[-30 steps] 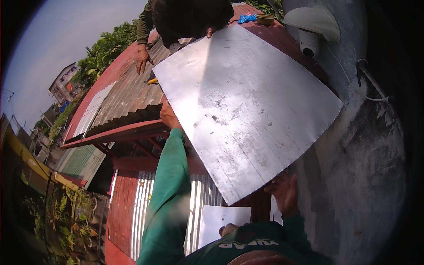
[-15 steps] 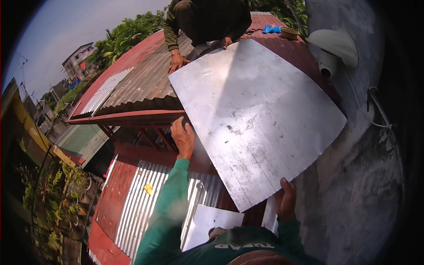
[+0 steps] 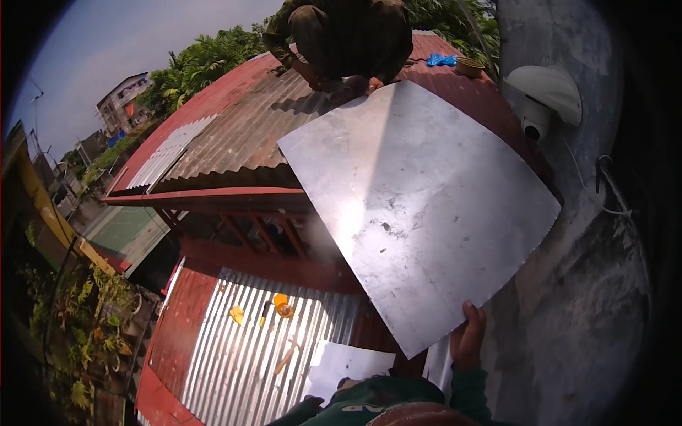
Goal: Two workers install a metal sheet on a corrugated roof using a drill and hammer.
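My right hand [image 3: 469, 334] grips the lower right edge of a large flat silver metal sheet [image 3: 426, 199] near its bottom corner, fingers curled at the edge. My left hand is out of view; only part of its green sleeve [image 3: 302, 408] shows at the bottom. A co-worker [image 3: 337, 28] crouches at the top edge of the sheet on a weathered corrugated roof [image 3: 234, 135], with one hand [image 3: 374, 85] at that edge. A smaller pale sheet [image 3: 344, 362] lies below on the shiny corrugated lower roof [image 3: 213, 341].
A white dome camera [image 3: 547, 92] is mounted on the grey wall [image 3: 582, 319] at the right, with a cable. A blue plastic bag [image 3: 440, 60] and bucket [image 3: 469, 67] sit on the upper roof. Tools [image 3: 284, 309] lie on the lower roof. Plants [image 3: 85, 334] line the left.
My left hand has let go of the sheet's left side and dropped out of view. The sheet sits slightly lower and rightward in the picture. The co-worker's left-side hand has drawn back from the roof.
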Available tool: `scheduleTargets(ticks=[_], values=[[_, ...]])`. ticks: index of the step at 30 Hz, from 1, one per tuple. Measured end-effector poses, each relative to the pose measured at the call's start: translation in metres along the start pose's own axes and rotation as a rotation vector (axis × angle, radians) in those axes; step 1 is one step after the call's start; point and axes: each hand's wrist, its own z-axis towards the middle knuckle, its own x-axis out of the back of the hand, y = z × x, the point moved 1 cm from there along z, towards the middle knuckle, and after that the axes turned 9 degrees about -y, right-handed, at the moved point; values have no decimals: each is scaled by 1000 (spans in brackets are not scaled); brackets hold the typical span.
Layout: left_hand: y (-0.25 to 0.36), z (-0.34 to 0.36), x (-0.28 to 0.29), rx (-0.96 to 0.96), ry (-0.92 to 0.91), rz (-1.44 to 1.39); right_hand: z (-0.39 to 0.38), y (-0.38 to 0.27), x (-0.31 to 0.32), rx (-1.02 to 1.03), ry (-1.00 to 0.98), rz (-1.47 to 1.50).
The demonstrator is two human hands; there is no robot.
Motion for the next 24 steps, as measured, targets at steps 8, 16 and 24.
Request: scheduleTargets(ticks=[8,16,24], values=[[-36,-18,-2,519,-350,-1122,-21,27,25,533,-197,-1127],[-43,54,52,350,-253,-1098,-21,22,-13,-24,123,-159],[-50,59,40,-31,-207,348,-22,36,-1,131,-13,-460]])
